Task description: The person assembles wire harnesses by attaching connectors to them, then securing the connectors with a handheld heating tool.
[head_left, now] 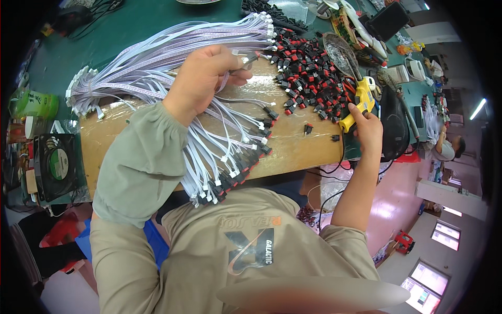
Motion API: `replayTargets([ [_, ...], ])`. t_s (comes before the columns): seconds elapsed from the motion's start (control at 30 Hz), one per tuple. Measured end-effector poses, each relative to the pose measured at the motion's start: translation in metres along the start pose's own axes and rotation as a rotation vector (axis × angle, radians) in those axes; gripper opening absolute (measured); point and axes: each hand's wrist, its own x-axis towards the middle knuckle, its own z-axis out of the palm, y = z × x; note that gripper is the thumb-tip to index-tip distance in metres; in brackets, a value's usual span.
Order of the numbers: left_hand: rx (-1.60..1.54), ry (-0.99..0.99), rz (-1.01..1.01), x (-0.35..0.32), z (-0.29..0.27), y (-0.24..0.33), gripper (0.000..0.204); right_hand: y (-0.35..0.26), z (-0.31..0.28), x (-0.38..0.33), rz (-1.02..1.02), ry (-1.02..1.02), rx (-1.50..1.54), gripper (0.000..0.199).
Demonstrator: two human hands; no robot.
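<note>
My left hand [206, 76] is raised over the board, its fingers pinched on the end of a white flat cable [225, 82]. A small dark piece with some red shows at the fingertips, partly hidden. My right hand [367, 128] is wrapped round a yellow corded gun-shaped tool [361, 104] at the right. Between the hands lies a heap of small black-and-red switches [308, 73]. Below my left hand, several white cables [201, 157] fan toward my body with black-and-red pieces on their ends. Behind it lies a thick bundle of white flat cables [157, 49].
A brown board [293, 152] covers the green table [52, 52]. Two loose switches [308, 128] lie near its right end. A round metal dish [339, 52] stands behind the tool. At left are a black fan [55, 166] and a green container [39, 104]. A person [448, 149] sits far right.
</note>
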Motion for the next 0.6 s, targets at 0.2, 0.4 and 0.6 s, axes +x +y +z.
replayTargets([
  [0.2, -0.036, 0.019, 0.015, 0.001, -0.002, -0.003, 0.010, 0.018, 0.012, 0.005, -0.110, 0.148, 0.268, 0.033],
  [0.4, -0.082, 0.009, 0.049, 0.000, 0.000, -0.002, 0.010, -0.005, 0.010, -0.026, -0.425, 0.142, 0.960, 0.041],
  [0.6, -0.093, 0.026, 0.044, 0.001, -0.004, -0.003, 0.009, -0.027, 0.033, -0.083, -0.434, -0.380, 1.300, 0.056],
])
